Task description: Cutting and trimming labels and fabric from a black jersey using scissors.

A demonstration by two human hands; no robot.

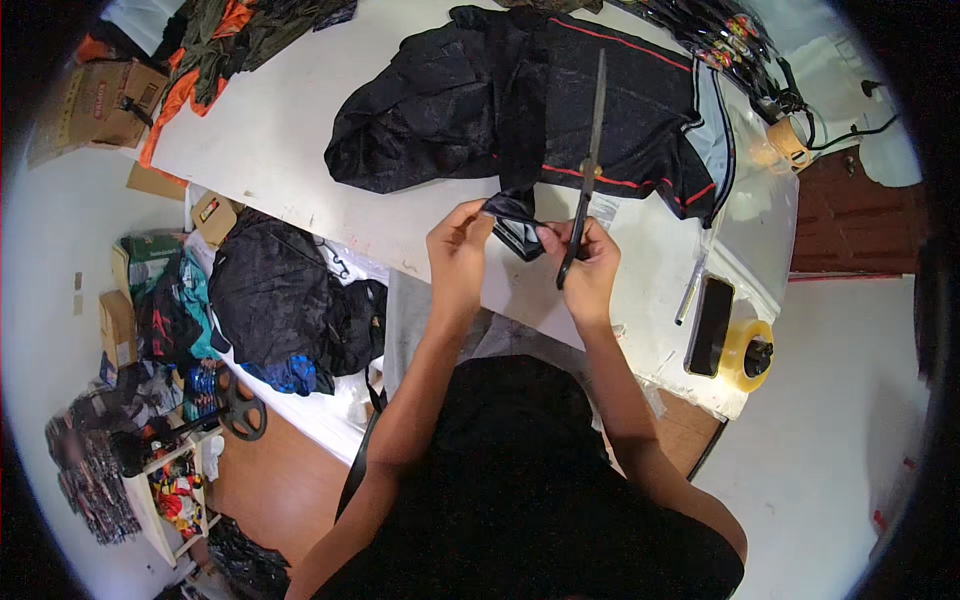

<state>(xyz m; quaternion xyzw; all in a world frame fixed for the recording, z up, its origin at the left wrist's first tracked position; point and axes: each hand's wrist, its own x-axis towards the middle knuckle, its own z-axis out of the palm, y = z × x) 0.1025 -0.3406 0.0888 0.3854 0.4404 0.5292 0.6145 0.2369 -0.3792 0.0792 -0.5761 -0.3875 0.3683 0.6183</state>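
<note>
Your left hand point(458, 250): fingers and thumb closed in a pinch on a gathered black end of cloth with a pale grey part showing point(516, 236).

Your right hand point(592, 272): grasping long dark metal scissors with black handles point(591, 170), blades pointing away from you; the thumb tip meets the same gathered cloth from the right. Whether the fingers pass through the handle loops, you cannot tell from this view.

Large black fabric garment with red piping point(420, 125): spread, partly rumpled, across the far part of the white worktop point(265, 140), directly beyond your hands. The gathered cloth lies at its near side; the scissor blades cross over its right half. A pale grey panel edges it at right.

Worktop, right side: a slim pen-like stick point(690, 290); a black rectangular smartphone point(709, 326); a wide yellowish roll of tape point(745, 345) just beside the phone; farther off, a tan roll of tape point(789, 143).

Worktop, far left: orange and dark green clothing point(210, 50), heaped.

Left of you, below worktop level: a pile of black garments point(275, 285); a dark spoked handwheel point(242, 404).
</note>
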